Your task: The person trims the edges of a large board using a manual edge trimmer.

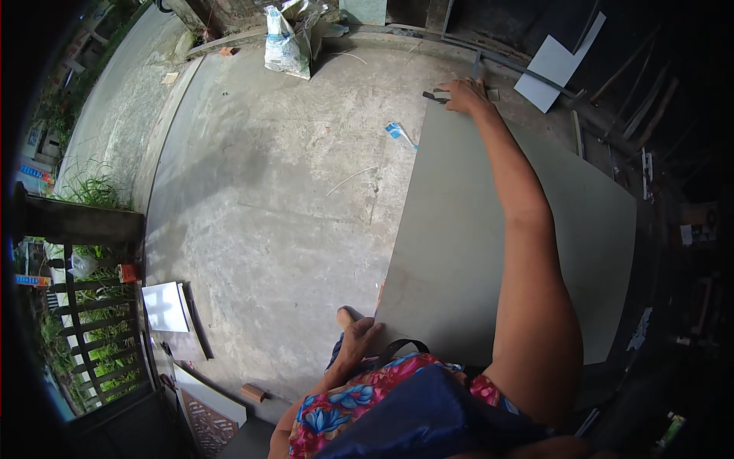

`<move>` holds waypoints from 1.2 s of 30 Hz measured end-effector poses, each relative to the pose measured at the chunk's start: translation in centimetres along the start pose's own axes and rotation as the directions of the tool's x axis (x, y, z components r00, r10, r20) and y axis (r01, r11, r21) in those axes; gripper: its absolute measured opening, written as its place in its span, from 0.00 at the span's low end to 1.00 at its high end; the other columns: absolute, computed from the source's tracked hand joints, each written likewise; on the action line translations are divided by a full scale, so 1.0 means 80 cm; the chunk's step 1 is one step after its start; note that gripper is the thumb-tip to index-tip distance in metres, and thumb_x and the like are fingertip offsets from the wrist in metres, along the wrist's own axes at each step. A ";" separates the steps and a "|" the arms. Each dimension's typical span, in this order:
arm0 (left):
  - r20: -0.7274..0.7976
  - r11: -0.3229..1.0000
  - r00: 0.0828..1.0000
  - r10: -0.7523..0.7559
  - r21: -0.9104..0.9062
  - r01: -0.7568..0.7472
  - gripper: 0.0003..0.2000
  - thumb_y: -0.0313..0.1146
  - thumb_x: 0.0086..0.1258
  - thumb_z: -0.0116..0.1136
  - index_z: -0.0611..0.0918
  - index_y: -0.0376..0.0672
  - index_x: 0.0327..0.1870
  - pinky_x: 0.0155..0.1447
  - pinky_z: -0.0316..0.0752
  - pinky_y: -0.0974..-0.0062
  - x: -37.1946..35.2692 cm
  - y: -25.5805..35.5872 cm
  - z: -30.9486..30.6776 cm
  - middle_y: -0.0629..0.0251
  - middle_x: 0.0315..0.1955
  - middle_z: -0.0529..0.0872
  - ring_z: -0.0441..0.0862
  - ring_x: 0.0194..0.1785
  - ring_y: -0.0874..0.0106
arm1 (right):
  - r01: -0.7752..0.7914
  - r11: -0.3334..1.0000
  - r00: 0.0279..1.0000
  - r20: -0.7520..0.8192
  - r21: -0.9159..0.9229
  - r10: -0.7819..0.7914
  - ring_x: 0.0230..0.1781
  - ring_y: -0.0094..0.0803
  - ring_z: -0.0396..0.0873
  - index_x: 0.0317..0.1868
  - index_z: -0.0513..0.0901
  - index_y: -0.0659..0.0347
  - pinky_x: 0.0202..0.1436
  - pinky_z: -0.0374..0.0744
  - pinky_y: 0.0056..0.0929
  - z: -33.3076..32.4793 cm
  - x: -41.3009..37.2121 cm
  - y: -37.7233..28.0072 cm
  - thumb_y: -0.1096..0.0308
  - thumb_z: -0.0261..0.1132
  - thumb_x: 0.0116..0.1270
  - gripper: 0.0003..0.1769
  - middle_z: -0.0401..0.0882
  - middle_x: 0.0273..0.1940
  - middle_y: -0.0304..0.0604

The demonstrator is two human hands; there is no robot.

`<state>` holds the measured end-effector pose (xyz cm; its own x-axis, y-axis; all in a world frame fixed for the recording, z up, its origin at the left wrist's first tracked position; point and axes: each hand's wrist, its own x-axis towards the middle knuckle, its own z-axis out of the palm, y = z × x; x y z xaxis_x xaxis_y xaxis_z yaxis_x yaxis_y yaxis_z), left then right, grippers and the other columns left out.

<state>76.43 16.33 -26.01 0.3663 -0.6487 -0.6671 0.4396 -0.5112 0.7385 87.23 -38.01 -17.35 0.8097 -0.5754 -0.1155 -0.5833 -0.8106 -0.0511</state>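
Note:
A large grey-green flat sheet (451, 229) lies in front of me, stretching from my lap to the far right. My right arm reaches across it. At its far left corner, the fingers of my right hand (465, 96) are bent over a short dark strip (436, 97), which sticks out to the left of them. My left hand (358, 340) is at the near left corner of the sheet, thumb along the edge and fingers curled below it. A small reddish sliver shows beside that edge, just above the left hand.
On the concrete floor (267, 168) lie a blue-and-white wrapper (397, 134) and thin strips. A white sack (287, 46) stands at the far wall. White panels (164, 306) lean at left by a slatted gate (95, 321). Another pale panel (558, 69) lies far right.

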 end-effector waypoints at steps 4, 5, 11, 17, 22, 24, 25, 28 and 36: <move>-0.005 1.000 1.000 -0.002 -0.008 0.002 0.12 0.36 0.69 0.56 0.81 0.34 0.41 0.38 0.72 0.81 0.000 0.005 0.000 0.68 0.29 0.83 0.77 0.32 0.81 | 0.136 0.990 0.973 0.180 0.040 -0.141 0.54 0.38 0.76 0.55 0.79 0.35 0.61 0.61 0.48 -0.021 -0.041 -0.033 0.66 0.70 0.44 0.33 0.81 0.50 0.39; -0.005 1.000 1.000 -0.016 -0.023 0.016 0.12 0.36 0.69 0.56 0.81 0.34 0.41 0.37 0.72 0.81 -0.001 0.005 0.000 0.68 0.29 0.83 0.77 0.32 0.81 | 0.147 0.988 0.959 0.238 0.038 -0.151 0.55 0.38 0.75 0.56 0.78 0.36 0.62 0.61 0.49 -0.026 -0.052 -0.042 0.66 0.70 0.45 0.33 0.80 0.51 0.41; 0.000 1.000 1.000 0.013 -0.010 -0.013 0.12 0.35 0.68 0.57 0.81 0.33 0.42 0.37 0.71 0.82 -0.002 0.016 -0.003 0.70 0.29 0.83 0.76 0.32 0.83 | 0.050 0.998 0.994 0.101 0.025 -0.052 0.56 0.39 0.74 0.58 0.77 0.37 0.63 0.60 0.50 -0.007 -0.041 -0.026 0.64 0.70 0.47 0.33 0.79 0.53 0.45; 0.019 0.999 0.999 0.026 -0.047 -0.025 0.11 0.35 0.69 0.56 0.82 0.34 0.40 0.37 0.70 0.83 0.003 0.005 -0.003 0.71 0.28 0.82 0.75 0.32 0.84 | 0.110 0.994 0.990 0.093 -0.025 -0.107 0.56 0.38 0.72 0.56 0.79 0.35 0.61 0.61 0.42 -0.002 -0.062 -0.036 0.65 0.69 0.46 0.31 0.79 0.51 0.41; 0.027 0.997 0.998 0.050 -0.053 -0.049 0.11 0.36 0.69 0.56 0.82 0.36 0.37 0.35 0.68 0.83 0.003 0.001 -0.003 0.74 0.26 0.80 0.72 0.30 0.85 | 0.162 0.986 0.977 0.150 -0.041 -0.154 0.57 0.38 0.70 0.55 0.79 0.35 0.62 0.60 0.42 -0.003 -0.103 -0.052 0.66 0.68 0.46 0.31 0.77 0.52 0.42; 0.018 0.997 0.998 0.068 -0.036 -0.067 0.11 0.36 0.69 0.56 0.82 0.36 0.36 0.34 0.67 0.83 0.003 0.002 -0.003 0.75 0.25 0.79 0.71 0.30 0.85 | 0.174 0.984 0.965 0.204 -0.028 -0.165 0.57 0.38 0.70 0.56 0.79 0.36 0.62 0.60 0.42 -0.007 -0.119 -0.063 0.66 0.69 0.47 0.32 0.77 0.51 0.42; 0.015 0.997 0.998 0.068 -0.037 -0.068 0.11 0.36 0.69 0.56 0.81 0.36 0.35 0.34 0.67 0.83 0.002 0.003 -0.002 0.75 0.24 0.78 0.71 0.30 0.86 | 0.189 0.982 0.955 0.238 -0.024 -0.178 0.57 0.37 0.70 0.57 0.78 0.36 0.63 0.60 0.41 -0.012 -0.127 -0.069 0.66 0.70 0.47 0.32 0.77 0.50 0.42; 0.011 0.997 0.998 0.069 -0.043 -0.068 0.11 0.36 0.69 0.56 0.81 0.36 0.34 0.34 0.66 0.83 0.001 0.008 -0.001 0.76 0.24 0.77 0.70 0.30 0.86 | 0.219 0.976 0.957 0.203 -0.025 -0.209 0.57 0.37 0.70 0.58 0.77 0.37 0.64 0.60 0.40 -0.013 -0.131 -0.073 0.67 0.71 0.47 0.33 0.76 0.49 0.41; 0.006 0.995 0.996 0.093 -0.025 -0.093 0.12 0.36 0.69 0.56 0.82 0.34 0.37 0.36 0.68 0.83 0.001 0.012 -0.002 0.74 0.26 0.80 0.72 0.31 0.85 | 0.199 0.902 0.977 -0.145 0.383 -0.154 0.47 0.39 0.77 0.57 0.76 0.53 0.53 0.71 0.40 0.016 -0.094 -0.047 0.58 0.61 0.59 0.24 0.81 0.42 0.48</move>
<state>76.97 15.87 -25.37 0.4011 -0.6968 -0.5946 0.4235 -0.4345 0.7949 83.24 -30.49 -17.55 0.8907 -0.4530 0.0389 -0.3895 -0.8043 -0.4487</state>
